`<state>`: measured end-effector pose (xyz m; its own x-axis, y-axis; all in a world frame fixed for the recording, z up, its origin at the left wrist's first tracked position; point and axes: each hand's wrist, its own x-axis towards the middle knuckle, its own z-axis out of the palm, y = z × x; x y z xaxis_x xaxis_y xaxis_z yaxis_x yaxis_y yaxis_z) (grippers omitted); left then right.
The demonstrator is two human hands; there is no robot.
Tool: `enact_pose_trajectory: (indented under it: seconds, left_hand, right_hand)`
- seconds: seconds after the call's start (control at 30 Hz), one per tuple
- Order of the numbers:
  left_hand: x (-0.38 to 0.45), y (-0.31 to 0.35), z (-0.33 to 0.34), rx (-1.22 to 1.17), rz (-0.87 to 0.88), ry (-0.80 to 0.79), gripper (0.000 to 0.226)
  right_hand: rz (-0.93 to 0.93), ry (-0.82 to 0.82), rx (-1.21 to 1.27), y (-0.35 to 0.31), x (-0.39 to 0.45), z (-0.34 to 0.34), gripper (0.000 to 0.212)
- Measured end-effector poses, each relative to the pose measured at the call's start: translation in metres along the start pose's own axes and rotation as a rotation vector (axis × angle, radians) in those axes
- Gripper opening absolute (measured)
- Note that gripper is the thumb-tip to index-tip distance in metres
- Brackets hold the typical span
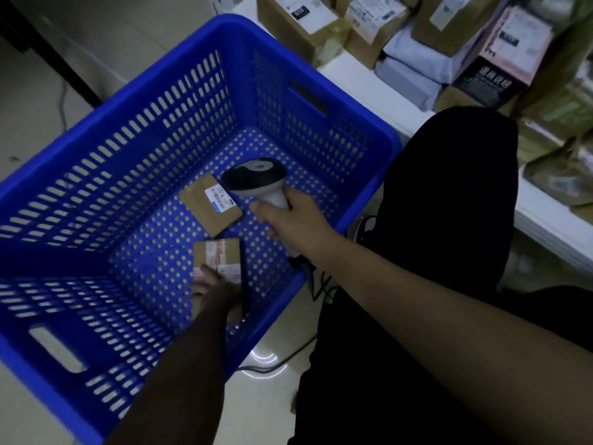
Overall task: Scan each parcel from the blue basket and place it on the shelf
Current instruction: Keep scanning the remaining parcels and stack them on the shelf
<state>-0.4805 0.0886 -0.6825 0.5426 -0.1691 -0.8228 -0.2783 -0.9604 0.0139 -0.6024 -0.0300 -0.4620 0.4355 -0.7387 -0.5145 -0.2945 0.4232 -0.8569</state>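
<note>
1. Writing: the far parcel (210,203) has a white label with a barcode and a blue strip, but the print is too small to read. The near parcel (217,259) is closed with white tape that has red print, also not readable. On the shelf (369,88) one box (298,25) has a black tag that seems to say "010".
2. Around: the shelf at the right holds many brown boxes, grey mailers and a black and pink box (500,56). A cable (282,361) lies on the pale floor beside the basket (106,149). The person's dark trouser leg stands between basket and shelf.
3. Task things: both parcels are small brown cardboard boxes and lie on the perforated bottom of the blue basket, near each other but apart.
4. Hands: the left hand (213,289) reaches down into the basket and touches the near parcel; if the fingers close on it I cannot tell. The right hand (290,220) grips the handle of a grey and black scanner (256,179), which hangs over the basket just beside the far parcel.
</note>
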Motion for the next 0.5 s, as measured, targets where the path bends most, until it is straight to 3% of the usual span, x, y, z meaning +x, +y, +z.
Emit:
enact_pose_trajectory:
  seconds: [0.13, 0.23, 0.3, 0.4, 0.5]
  left_hand:
    - [0.003, -0.013, -0.009, -0.093, 0.058, -0.043, 0.127]
    - [0.007, -0.018, -0.028, -0.434, 0.083, -0.044, 0.133]
    - [-0.007, -0.015, -0.044, -0.686, 0.110, -0.010, 0.109]
    - [-0.046, -0.003, -0.070, -1.014, 0.310, -0.063, 0.066]
    - [-0.088, 0.010, -0.091, -1.212, 0.483, -0.188, 0.062]
  right_hand:
    - [0.024, 0.008, 0.035, 0.001, 0.001, -0.003, 0.015]
    - [0.049, 0.026, 0.037, 0.002, 0.002, -0.005, 0.009]
    - [0.082, 0.048, 0.044, 0.002, 0.003, -0.005, 0.017]
    - [0.121, 0.095, 0.094, 0.000, 0.002, -0.008, 0.017]
    - [0.159, 0.131, 0.168, -0.008, -0.002, -0.016, 0.015]
